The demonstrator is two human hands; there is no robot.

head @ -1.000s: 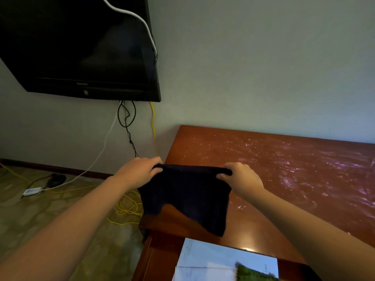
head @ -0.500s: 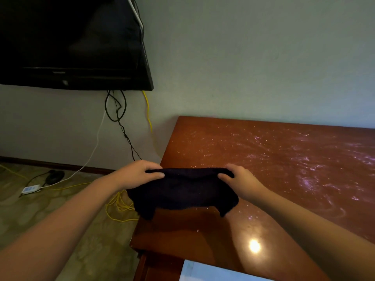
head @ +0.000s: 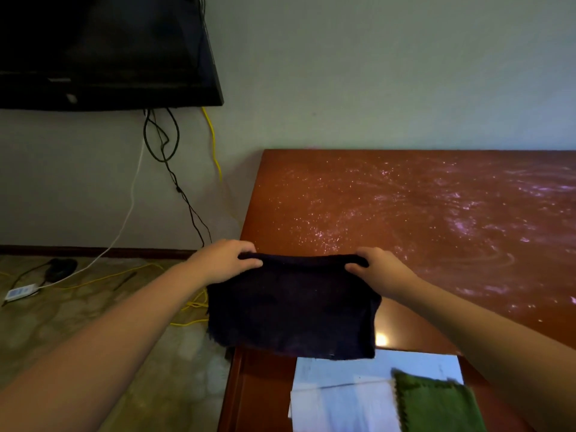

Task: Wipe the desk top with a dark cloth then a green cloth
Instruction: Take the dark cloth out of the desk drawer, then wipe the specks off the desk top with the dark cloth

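I hold a dark cloth (head: 291, 310) stretched between both hands above the near left corner of the reddish-brown desk top (head: 420, 219). My left hand (head: 226, 260) pinches its upper left corner and my right hand (head: 375, 271) pinches its upper right corner. The cloth hangs down as a flat sheet and covers the desk's front edge. White dust and smears speckle the desk surface. A green cloth (head: 436, 403) lies on white paper (head: 339, 397) on a lower surface in front of the desk, partly hidden by my right forearm.
A black television (head: 103, 48) is mounted on the wall at upper left, with black, white and yellow cables (head: 174, 169) dangling below it. On the patterned floor to the left lie a power strip (head: 21, 291) and loose yellow cable (head: 193, 307). The desk's far edge meets the wall.
The cloth, bunched half a second ago, now hangs spread out as a wider sheet. The view has tilted down, so the paper and green cloth show again.
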